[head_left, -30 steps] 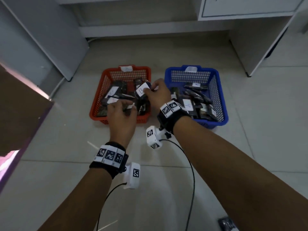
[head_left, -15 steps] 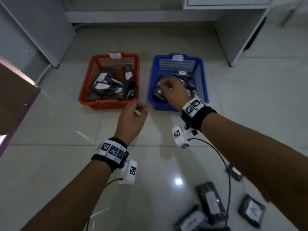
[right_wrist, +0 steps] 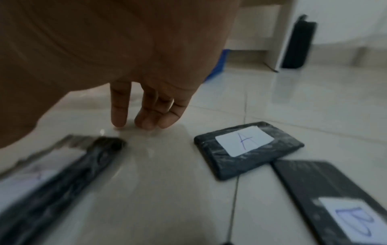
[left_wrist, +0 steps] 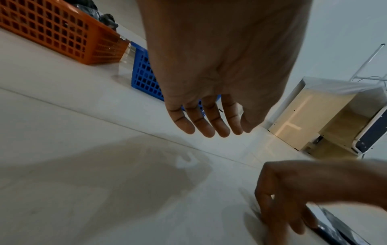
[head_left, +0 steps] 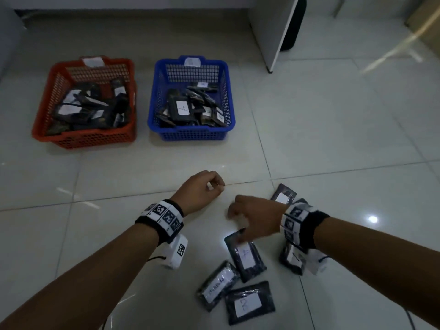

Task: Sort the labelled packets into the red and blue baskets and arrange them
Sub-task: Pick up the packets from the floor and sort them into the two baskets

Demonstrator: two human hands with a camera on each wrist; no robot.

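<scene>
You see glossy tiled floor, white cabinet panel far right, black object behind it, light glare.

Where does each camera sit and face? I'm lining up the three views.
Head: high, looking down at the white tiled floor, both forearms and hands showing.
Left wrist: under the left hand, facing the red mesh basket.
Right wrist: under the right hand, facing floor packets.
Shared: head and right wrist both show the black packet labelled A.

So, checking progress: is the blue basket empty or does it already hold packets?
Not empty. The blue basket holds a loose pile of dark packets with white labels.
</scene>
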